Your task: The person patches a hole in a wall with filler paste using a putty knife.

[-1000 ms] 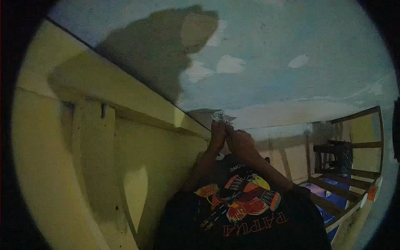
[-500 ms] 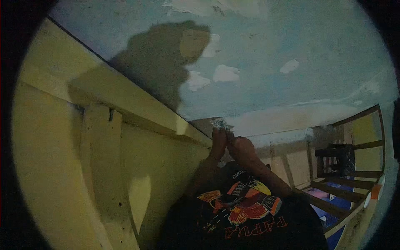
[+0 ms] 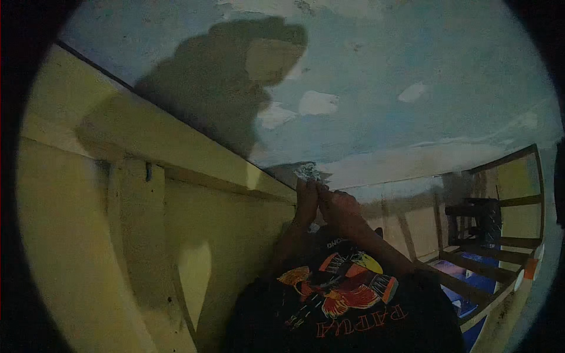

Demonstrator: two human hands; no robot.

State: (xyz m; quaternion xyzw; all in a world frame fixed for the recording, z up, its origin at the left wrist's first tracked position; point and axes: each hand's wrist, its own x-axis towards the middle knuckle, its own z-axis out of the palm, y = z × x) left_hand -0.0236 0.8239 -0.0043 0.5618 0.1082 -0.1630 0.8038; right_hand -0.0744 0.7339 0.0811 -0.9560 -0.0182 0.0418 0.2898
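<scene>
Both hands are raised close together in front of my chest, up near a pale blue painted surface. My left hand (image 3: 305, 199) is closed, its fingers pinching a small crinkled, shiny whitish piece (image 3: 306, 171) that looks like clear plastic or foil. Against it, my right hand (image 3: 341, 207) is closed too, fingertips meeting the left ones just below that piece. Dim light and small size hide exactly what each set of fingers grips.
A yellow wooden wall with a beam (image 3: 194, 147) runs along my left. The pale blue surface (image 3: 376, 76) has whitish patches and a large dark shadow. At right are a slatted wooden frame (image 3: 479, 273), a dark stool-like object (image 3: 484, 220) and a blue patterned cloth.
My hands and the crinkled piece have shifted slightly up and left. The shadow's shape on the blue surface has changed a little. Both hands keep their closed grip.
</scene>
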